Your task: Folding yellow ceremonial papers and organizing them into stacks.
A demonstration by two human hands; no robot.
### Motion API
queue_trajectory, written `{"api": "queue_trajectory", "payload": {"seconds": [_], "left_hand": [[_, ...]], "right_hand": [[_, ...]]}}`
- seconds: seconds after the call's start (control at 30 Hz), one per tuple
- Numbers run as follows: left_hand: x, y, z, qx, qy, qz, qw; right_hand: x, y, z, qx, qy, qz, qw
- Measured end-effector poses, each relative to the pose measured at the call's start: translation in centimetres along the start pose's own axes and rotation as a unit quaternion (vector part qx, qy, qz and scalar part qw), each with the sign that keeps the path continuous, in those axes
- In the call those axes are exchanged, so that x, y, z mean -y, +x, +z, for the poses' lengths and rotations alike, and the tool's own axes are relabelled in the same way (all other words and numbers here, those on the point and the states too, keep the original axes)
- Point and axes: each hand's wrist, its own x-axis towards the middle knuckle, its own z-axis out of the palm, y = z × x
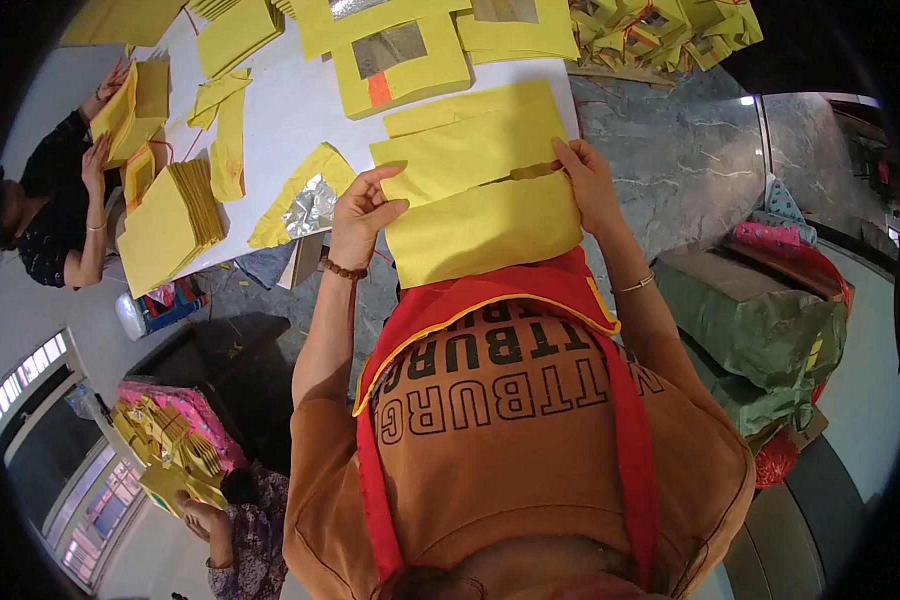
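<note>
In front of my red apron a yellow paper sheet (482, 236) is spread, its upper and lower parts meeting along a narrow, uneven gap. The left edge is pinched by my left hand (362, 215), thumb and fingers lying on either side of that gap. At the opposite edge my right hand (590, 185) grips the paper near the gap's right end. Another yellow layer (470, 108) shows just beyond it. Left of my left hand lies a yellow paper piece with a silver foil patch (310, 205).
Stacked yellow paper with foil squares (400, 75) lies farther up the white table (295, 110). At the left, a co-worker's hands (98, 165) handle yellow folded paper beside a fanned stack (175, 220). Green-wrapped boxes (750, 310) stand right. Another person (250, 530) sits lower left.
</note>
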Motion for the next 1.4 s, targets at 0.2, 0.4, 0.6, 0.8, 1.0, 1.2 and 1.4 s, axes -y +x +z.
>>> {"api": "queue_trajectory", "payload": {"seconds": [0.2,0.4,0.6,0.8,1.0,1.2,1.4], "left_hand": [[-0.5,2.4,0.4,-0.029,-0.051,0.031,0.998],[0.9,4.5,0.0,-0.037,0.008,0.033,0.999],[3.2,5.4,-0.1,-0.059,0.06,0.025,0.996],[3.7,5.5,0.3,-0.084,0.06,-0.002,0.995],[3.9,5.8,0.4,-0.096,0.13,0.0,0.987],[4.6,5.8,0.6,-0.132,0.112,0.027,0.984],[4.4,5.6,0.7,-0.158,0.165,0.062,0.972]], "right_hand": [[1.0,0.9,0.3,-0.039,-0.028,-0.037,0.998],[0.5,3.4,-0.3,-0.077,-0.177,-0.083,0.978],[0.1,4.4,-0.1,-0.105,-0.315,-0.106,0.937],[-0.2,4.8,0.0,-0.117,-0.362,-0.109,0.918],[-1.0,5.3,-0.4,-0.115,-0.398,-0.133,0.9],[-0.7,5.1,0.0,-0.122,-0.407,-0.137,0.895],[-0.9,5.2,-0.1,-0.118,-0.406,-0.144,0.895]]}}
